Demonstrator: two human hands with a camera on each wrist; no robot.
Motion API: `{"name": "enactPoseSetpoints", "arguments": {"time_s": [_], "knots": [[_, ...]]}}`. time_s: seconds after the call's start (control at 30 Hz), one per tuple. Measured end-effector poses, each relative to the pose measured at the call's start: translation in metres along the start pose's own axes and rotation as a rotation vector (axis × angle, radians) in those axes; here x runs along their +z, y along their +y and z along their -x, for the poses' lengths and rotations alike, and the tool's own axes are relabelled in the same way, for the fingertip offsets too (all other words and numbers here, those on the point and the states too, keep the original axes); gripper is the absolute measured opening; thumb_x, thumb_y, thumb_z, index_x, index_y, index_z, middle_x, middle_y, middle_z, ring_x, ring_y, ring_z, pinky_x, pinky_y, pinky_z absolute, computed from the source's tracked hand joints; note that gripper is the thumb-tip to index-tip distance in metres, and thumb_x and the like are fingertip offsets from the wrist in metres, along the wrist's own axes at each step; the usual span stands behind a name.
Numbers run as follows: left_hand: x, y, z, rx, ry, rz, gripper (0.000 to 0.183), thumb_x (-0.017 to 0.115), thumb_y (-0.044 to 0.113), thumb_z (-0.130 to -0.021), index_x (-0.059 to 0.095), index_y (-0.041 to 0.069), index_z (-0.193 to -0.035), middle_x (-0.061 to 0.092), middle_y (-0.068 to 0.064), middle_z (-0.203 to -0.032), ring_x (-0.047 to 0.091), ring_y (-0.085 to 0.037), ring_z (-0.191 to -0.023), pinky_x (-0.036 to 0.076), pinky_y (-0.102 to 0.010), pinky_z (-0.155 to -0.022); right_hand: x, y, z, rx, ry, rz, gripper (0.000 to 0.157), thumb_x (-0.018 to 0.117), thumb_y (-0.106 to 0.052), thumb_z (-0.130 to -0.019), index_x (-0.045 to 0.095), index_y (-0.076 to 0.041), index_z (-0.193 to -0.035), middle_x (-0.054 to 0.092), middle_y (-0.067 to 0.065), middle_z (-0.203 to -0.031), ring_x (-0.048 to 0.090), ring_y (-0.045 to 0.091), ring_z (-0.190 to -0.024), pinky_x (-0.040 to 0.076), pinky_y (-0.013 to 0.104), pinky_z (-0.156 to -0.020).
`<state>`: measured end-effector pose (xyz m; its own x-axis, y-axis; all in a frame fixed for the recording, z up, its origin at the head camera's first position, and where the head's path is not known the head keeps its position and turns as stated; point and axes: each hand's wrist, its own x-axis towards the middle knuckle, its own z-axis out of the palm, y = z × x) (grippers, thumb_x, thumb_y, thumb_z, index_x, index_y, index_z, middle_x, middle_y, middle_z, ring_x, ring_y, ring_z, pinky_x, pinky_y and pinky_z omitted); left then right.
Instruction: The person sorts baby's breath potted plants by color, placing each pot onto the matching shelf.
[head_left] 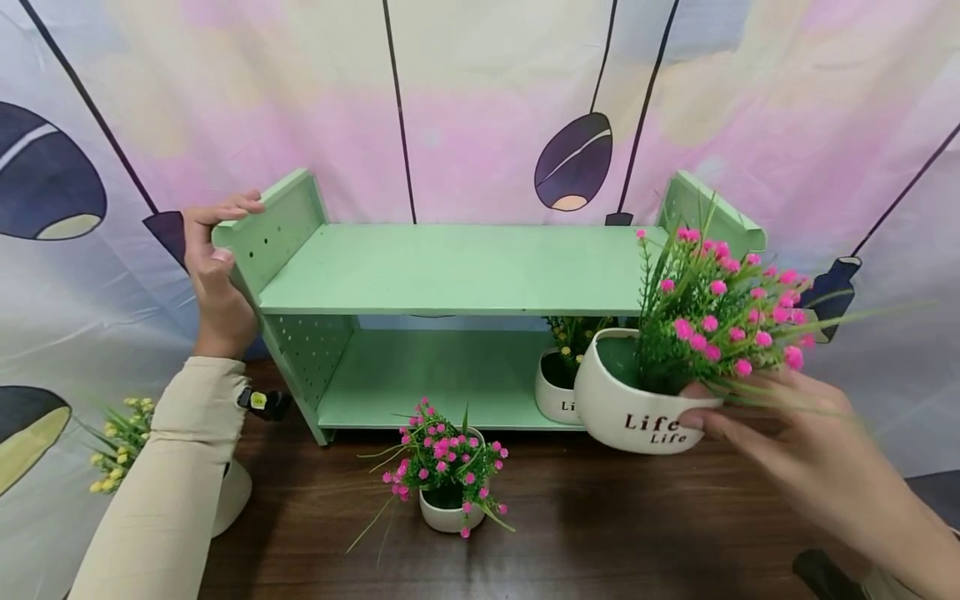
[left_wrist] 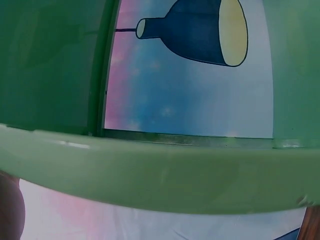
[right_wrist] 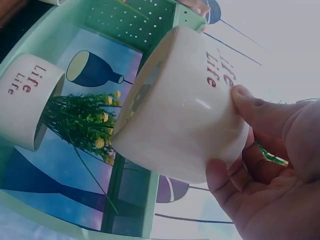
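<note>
My right hand (head_left: 795, 425) holds a white flowerpot (head_left: 637, 417) of pink flowers (head_left: 720, 308) by its side, in front of the right part of a green two-tier shelf (head_left: 450, 271). In the right wrist view, thumb and fingers (right_wrist: 225, 187) pinch the pot's wall (right_wrist: 185, 125). The pot hangs above the table, with its "Life" lettering partly under the thumb. At the left, my left hand (head_left: 221, 275) grips the top of the shelf's side panel (head_left: 277, 237). The left wrist view shows mostly the panel edge (left_wrist: 160, 175).
On the lower tier, at its right, stands a white pot (head_left: 555, 400) with yellow flowers, partly hidden by the held pot. A smaller pink-flowered pot (head_left: 450, 518) stands on the brown table (head_left: 570, 533) before the shelf. Another yellow-flowered pot (head_left: 236, 496) is behind my left forearm.
</note>
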<state>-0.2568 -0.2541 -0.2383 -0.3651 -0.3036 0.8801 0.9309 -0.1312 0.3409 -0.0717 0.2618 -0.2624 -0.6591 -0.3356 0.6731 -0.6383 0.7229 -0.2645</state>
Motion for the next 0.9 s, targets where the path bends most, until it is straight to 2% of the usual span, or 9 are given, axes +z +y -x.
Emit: {"name": "enactPoseSetpoints", "arguments": {"time_s": [0.1,0.17,0.2,0.33,0.4,0.5,0.57,0.6,0.9], "knots": [[-0.001,-0.001,0.000,-0.001,-0.002,-0.005,0.040,0.045,0.020,-0.078,0.061,-0.003,-0.107,0.067,-0.017,-0.112,0.055,-0.039,-0.128,0.046,-0.037,-0.108,-0.003,0.001,-0.010,0.001,0.007,0.035,0.026,0.085,-0.004,-0.083,0.082,-0.013,-0.107,0.076,-0.007,-0.103,0.059,-0.012,-0.098,0.050,0.005,-0.076],[-0.001,-0.002,0.000,0.001,-0.003,-0.013,0.040,0.045,0.020,-0.078,0.061,-0.003,-0.107,0.067,-0.017,-0.112,0.055,-0.039,-0.127,0.046,-0.037,-0.108,-0.005,0.000,-0.018,-0.021,0.021,0.038,0.019,0.081,-0.019,-0.090,0.081,-0.012,-0.108,0.075,-0.005,-0.101,0.058,-0.012,-0.097,0.049,0.004,-0.076],[-0.001,-0.002,0.000,0.002,-0.003,-0.015,0.040,0.045,0.020,-0.078,0.061,-0.003,-0.107,0.067,-0.017,-0.112,0.055,-0.039,-0.127,0.046,-0.037,-0.108,-0.006,-0.001,-0.022,-0.038,0.028,0.040,0.023,0.076,-0.029,-0.093,0.081,-0.013,-0.108,0.075,-0.005,-0.102,0.057,-0.012,-0.096,0.048,0.004,-0.077],[-0.001,-0.001,0.000,0.003,-0.001,-0.015,0.040,0.046,0.020,-0.078,0.061,-0.003,-0.107,0.067,-0.016,-0.112,0.055,-0.039,-0.127,0.045,-0.037,-0.109,-0.012,-0.006,-0.038,-0.090,0.057,0.085,0.058,0.053,-0.060,-0.095,0.082,-0.011,-0.106,0.076,-0.001,-0.099,0.053,-0.005,-0.096,0.042,0.010,-0.076],[0.000,0.000,0.000,0.002,-0.002,-0.015,0.040,0.046,0.020,-0.078,0.061,-0.003,-0.107,0.068,-0.016,-0.112,0.055,-0.039,-0.128,0.046,-0.037,-0.109,-0.016,-0.009,-0.045,-0.089,0.056,0.130,0.047,0.061,-0.052,-0.097,0.082,-0.012,-0.107,0.076,-0.001,-0.102,0.054,0.000,-0.099,0.040,0.011,-0.081],[0.000,0.001,0.000,0.003,0.001,-0.011,0.039,0.049,0.021,-0.079,0.061,-0.003,-0.107,0.068,-0.016,-0.112,0.054,-0.040,-0.128,0.046,-0.037,-0.108,-0.023,-0.012,-0.055,-0.070,0.041,0.187,0.023,0.081,-0.023,-0.092,0.081,-0.011,-0.111,0.076,0.001,-0.107,0.058,0.008,-0.100,0.039,0.012,-0.084],[0.001,0.002,0.000,0.005,0.004,-0.013,0.038,0.050,0.021,-0.080,0.061,-0.003,-0.107,0.068,-0.016,-0.112,0.054,-0.040,-0.128,0.045,-0.037,-0.109,-0.025,-0.014,-0.063,-0.053,0.035,0.211,0.035,0.088,-0.004,-0.079,0.081,-0.010,-0.113,0.075,0.002,-0.109,0.060,0.012,-0.101,0.039,0.014,-0.084],[0.002,0.003,0.000,0.008,0.007,-0.019,0.038,0.050,0.022,-0.080,0.061,-0.003,-0.107,0.068,-0.016,-0.112,0.054,-0.040,-0.128,0.045,-0.037,-0.110,-0.025,-0.015,-0.067,-0.050,0.035,0.218,0.038,0.089,0.000,-0.077,0.080,-0.010,-0.113,0.075,0.003,-0.109,0.061,0.014,-0.102,0.039,0.016,-0.084],[0.004,0.008,0.000,0.034,0.023,-0.086,0.039,0.046,0.022,-0.080,0.063,-0.002,-0.106,0.068,-0.014,-0.109,0.057,-0.039,-0.125,0.042,-0.035,-0.110,-0.013,-0.006,-0.099,-0.051,0.034,0.129,0.027,0.085,-0.002,-0.083,0.079,-0.006,-0.110,0.077,0.008,-0.103,0.064,0.023,-0.101,0.041,0.028,-0.081]]}}
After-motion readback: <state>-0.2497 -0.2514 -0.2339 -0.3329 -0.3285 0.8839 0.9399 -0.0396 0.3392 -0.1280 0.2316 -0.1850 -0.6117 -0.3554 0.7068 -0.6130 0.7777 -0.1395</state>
